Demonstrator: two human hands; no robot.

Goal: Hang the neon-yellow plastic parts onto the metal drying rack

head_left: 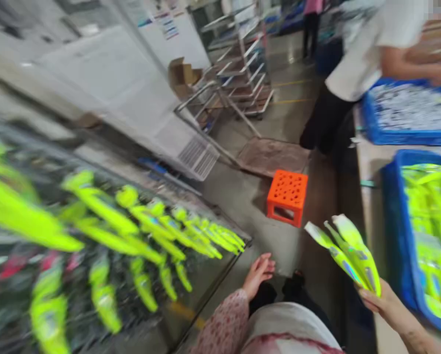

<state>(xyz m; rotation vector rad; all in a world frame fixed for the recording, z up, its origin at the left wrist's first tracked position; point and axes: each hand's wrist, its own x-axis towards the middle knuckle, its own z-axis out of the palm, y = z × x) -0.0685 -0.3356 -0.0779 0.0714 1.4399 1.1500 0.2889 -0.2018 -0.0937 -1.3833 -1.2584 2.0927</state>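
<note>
My right hand grips a fanned bunch of neon yellow-green pieces, held up beside the blue bin of the same pieces on my right. My left hand hangs free with fingers loosely extended, holding nothing, just past the corner of a wire tray. Rows of yellow-green pieces lie on that tray, blurred by motion.
An orange perforated stool stands on the floor ahead. A person in a white shirt leans over another blue bin of silvery parts. A metal rack cart and a cardboard box stand further back.
</note>
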